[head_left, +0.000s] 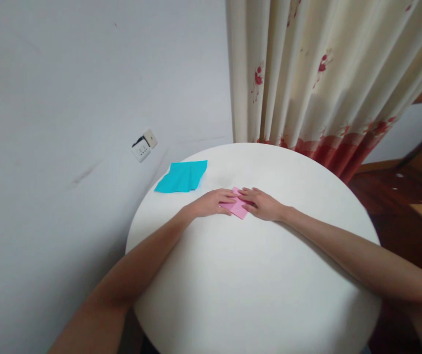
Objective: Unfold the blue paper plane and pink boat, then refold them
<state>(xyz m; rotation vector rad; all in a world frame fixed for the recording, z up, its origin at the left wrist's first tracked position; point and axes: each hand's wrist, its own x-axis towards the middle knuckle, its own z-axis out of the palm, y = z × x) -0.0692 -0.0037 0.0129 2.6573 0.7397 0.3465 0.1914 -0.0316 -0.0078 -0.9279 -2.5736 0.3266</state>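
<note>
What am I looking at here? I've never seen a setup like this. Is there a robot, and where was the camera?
No robot here: these are a person's own bare hands. The single picture comes from a camera worn on that person's head, looking forward and down, so the arms reach in from the bottom corners. The left hand and right hand lie on a small pink sheet, perhaps paper; their fingers rest on it rather than clearly gripping it. It sits on a round white table. Beyond the left hand, near the table's edge, lies a larger blue sheet. Behind are a pale wall and a cream-and-red curtain.
</note>
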